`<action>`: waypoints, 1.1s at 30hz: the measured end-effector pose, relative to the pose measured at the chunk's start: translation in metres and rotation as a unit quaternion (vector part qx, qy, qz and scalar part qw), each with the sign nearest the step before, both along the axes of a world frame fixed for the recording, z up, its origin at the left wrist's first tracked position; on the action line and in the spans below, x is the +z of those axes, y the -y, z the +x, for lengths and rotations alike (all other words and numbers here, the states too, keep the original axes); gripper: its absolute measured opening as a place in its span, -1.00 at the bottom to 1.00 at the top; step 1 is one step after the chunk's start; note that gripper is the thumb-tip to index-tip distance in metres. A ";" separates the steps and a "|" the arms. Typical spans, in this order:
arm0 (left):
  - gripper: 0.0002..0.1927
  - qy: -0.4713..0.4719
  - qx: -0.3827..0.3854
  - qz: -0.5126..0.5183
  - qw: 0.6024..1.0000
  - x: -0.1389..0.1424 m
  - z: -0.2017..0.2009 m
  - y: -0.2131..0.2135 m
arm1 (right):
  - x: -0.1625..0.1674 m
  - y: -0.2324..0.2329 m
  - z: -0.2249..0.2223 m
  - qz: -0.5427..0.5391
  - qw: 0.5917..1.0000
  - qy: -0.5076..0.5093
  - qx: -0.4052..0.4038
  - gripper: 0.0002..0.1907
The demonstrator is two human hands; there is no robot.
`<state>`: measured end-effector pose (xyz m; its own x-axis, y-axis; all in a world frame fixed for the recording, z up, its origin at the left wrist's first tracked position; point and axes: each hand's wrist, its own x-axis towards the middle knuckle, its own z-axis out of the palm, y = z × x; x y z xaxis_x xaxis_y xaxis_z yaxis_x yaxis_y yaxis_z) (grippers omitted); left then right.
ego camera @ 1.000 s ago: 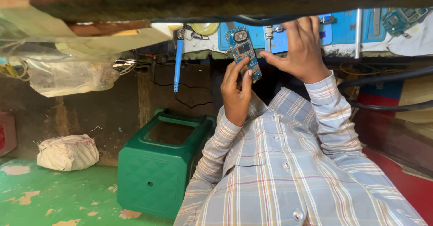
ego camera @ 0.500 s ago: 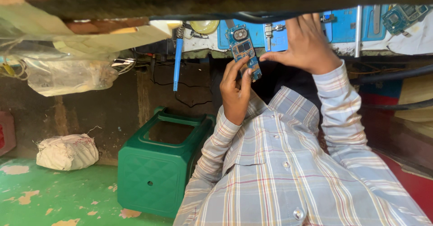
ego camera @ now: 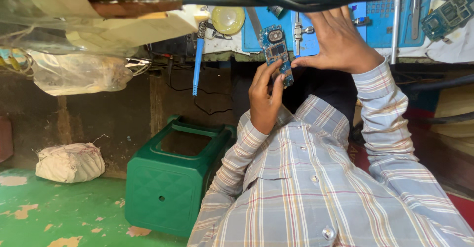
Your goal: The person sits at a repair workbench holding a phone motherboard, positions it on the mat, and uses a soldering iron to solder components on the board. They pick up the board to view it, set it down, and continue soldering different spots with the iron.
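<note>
A small blue-green phone circuit board (ego camera: 276,49) stands on end at the edge of a blue work mat (ego camera: 380,27). My left hand (ego camera: 264,99) grips its lower part, fingers curled around it. My right hand (ego camera: 338,42) lies flat against the mat just right of the board. Its fingers are spread, and the thumb tip touches the board's right edge. Both arms are in a plaid shirt sleeve (ego camera: 380,109).
On the bench lie a blue-handled tool (ego camera: 197,62), a yellow round lid (ego camera: 228,19), metal tweezers (ego camera: 395,27) and another circuit board (ego camera: 447,12). A green plastic stool (ego camera: 168,183) stands on the green floor beside a tied white sack (ego camera: 69,162). A clear plastic bag (ego camera: 79,72) hangs at left.
My right forearm has swung a little to the right while the hand stays by the board. The left hand keeps its grip on the board.
</note>
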<state>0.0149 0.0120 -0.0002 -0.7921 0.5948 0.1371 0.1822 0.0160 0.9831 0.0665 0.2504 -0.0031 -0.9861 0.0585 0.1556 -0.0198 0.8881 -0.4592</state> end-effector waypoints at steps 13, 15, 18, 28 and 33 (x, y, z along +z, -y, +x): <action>-0.68 -0.049 0.003 -0.010 0.999 0.000 0.001 -0.003 | 0.018 0.002 0.000 -0.018 0.999 -0.045 0.004 -0.39; -0.67 -0.051 0.005 -0.008 0.999 0.000 0.002 -0.004 | 0.019 0.006 -0.001 -0.013 0.998 -0.062 -0.010 -0.54; -0.68 -0.030 0.006 -0.026 0.999 0.000 0.002 -0.004 | 0.021 0.010 -0.002 -0.038 0.995 -0.084 -0.026 -0.67; -0.69 -0.014 0.004 0.003 1.000 -0.001 0.002 -0.006 | 0.022 0.009 -0.003 -0.011 0.995 -0.097 -0.017 -0.70; -0.68 -0.008 0.010 0.005 1.000 0.000 0.006 -0.007 | 0.028 0.007 0.004 0.046 0.993 -0.112 -0.010 -0.59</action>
<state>0.0205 0.0191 -0.0002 -0.8017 0.5770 0.1560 0.1975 0.0093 0.9803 0.0707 0.2436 0.0249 -0.9251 0.0536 0.3759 -0.0936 0.9272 -0.3626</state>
